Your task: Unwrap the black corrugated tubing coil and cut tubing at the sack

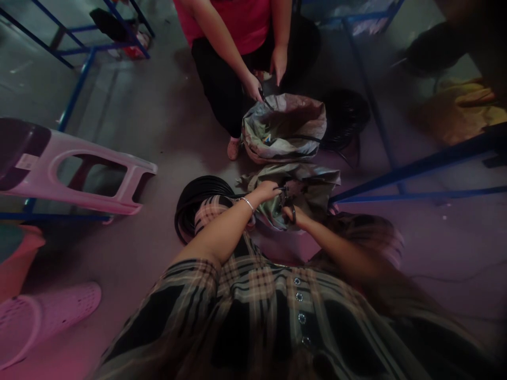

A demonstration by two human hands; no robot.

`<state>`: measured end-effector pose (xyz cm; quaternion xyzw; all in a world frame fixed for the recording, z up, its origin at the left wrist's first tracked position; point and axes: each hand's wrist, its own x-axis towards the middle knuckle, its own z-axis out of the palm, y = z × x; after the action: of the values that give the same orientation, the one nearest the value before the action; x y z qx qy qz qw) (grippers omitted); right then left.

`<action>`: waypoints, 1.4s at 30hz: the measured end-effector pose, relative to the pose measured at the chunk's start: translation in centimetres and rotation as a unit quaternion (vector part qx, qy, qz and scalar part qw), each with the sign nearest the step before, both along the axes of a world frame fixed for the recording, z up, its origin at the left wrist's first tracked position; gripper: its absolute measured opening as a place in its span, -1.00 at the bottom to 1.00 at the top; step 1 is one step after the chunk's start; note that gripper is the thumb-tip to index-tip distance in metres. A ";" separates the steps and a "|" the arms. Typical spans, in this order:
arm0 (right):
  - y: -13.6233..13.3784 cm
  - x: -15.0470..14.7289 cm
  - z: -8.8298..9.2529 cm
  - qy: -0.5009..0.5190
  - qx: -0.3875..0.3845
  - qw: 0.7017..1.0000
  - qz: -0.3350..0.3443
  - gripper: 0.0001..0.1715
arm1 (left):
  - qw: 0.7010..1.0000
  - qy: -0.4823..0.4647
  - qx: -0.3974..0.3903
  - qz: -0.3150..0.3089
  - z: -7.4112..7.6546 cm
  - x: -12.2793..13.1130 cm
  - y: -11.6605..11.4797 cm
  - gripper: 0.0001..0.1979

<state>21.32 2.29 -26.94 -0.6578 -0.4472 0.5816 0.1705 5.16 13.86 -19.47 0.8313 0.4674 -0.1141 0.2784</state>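
My left hand (269, 190) is closed on a black cable, with a short dark end poking out past the fingers. A coil of black cable (202, 187) lies by my left knee, and a strand runs from it toward that hand. Just below and to the right, my right hand (298, 216) is closed round the black loop handle of what look like scissors (293, 213); the blades are hard to make out. Both hands are over an open, crumpled grey-green sack (317, 173) between my knees. Its contents are dark and blurred.
Opposite me a co-worker in a pink top (245, 24) holds a black-handled tool over a second open sack (285, 153). Black coils (344, 119) lie beside it. Blue metal frames (428, 169) flank us. At left are a plastic stool (91, 195) and a pink basket (67, 311).
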 end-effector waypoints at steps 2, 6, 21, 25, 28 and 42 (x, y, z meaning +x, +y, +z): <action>0.0 0.1 -0.1 0.004 0.004 1.000 0.003 -0.82 | 1.000 -0.001 -0.001 0.002 0.0 0.0 0.0 -0.68; -0.1 0.2 0.1 0.016 0.008 1.000 0.005 -0.79 | 1.000 -0.004 -0.001 -0.004 -0.2 0.0 0.0 -0.69; -0.1 0.0 -0.1 0.031 -0.014 0.999 -0.008 -0.75 | 1.000 -0.006 0.005 0.007 0.3 0.2 -0.2 -0.66; -0.1 0.1 -0.2 0.036 -0.018 0.999 -0.016 -0.75 | 1.000 -0.012 0.003 0.005 0.1 0.1 -0.1 -0.68; -0.2 0.1 -0.1 0.042 -0.016 0.999 -0.014 -0.76 | 1.000 -0.011 0.002 0.006 0.2 0.1 -0.1 -0.68; -0.4 -0.1 0.1 0.050 -0.018 0.999 -0.010 -0.71 | 1.000 -0.004 -0.008 0.005 0.7 0.2 -0.3 -0.68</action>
<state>21.26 1.93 -26.88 -0.6350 -0.4210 0.6200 0.1872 5.33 13.56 -18.79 0.8268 0.4701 -0.1133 0.2873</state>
